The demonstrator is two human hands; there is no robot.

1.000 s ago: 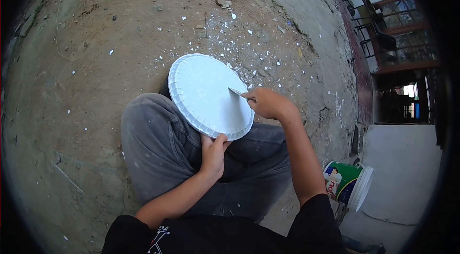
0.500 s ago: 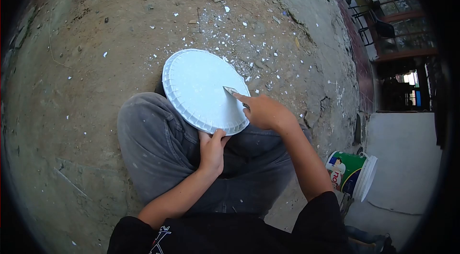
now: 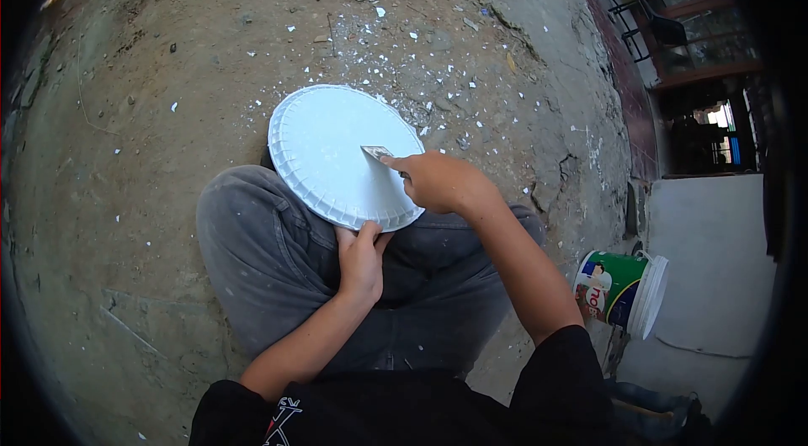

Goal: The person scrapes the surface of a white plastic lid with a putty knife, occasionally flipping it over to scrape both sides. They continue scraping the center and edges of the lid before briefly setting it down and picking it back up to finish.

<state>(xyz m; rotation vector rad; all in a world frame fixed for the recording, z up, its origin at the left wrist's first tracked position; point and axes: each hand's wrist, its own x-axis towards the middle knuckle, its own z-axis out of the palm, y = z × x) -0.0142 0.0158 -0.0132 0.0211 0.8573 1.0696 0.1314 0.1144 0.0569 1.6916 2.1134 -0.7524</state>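
A round white bucket lid [image 3: 328,139] with a ribbed rim leans tilted over my legs. My left hand [image 3: 360,259] grips its near edge, thumb on the rim and the other fingers partly hidden beneath. In my right hand [image 3: 442,183] is a putty knife [image 3: 375,153], its handle mostly covered by my fingers. The index finger stretches along the blade, whose metal edge rests on or just over the lid's face, right of the middle.
White flakes [image 3: 379,59] lie scattered over the dirt ground beyond the lid. At the right a green and white paint bucket [image 3: 621,290] lies on its side by a pale wall [image 3: 707,252]. Dark chairs [image 3: 661,25] stand farther off at the upper right.
My right hand has moved the putty knife leftward across the lid, toward its middle. The blade is turned more sideways. My left hand keeps its hold on the rim.
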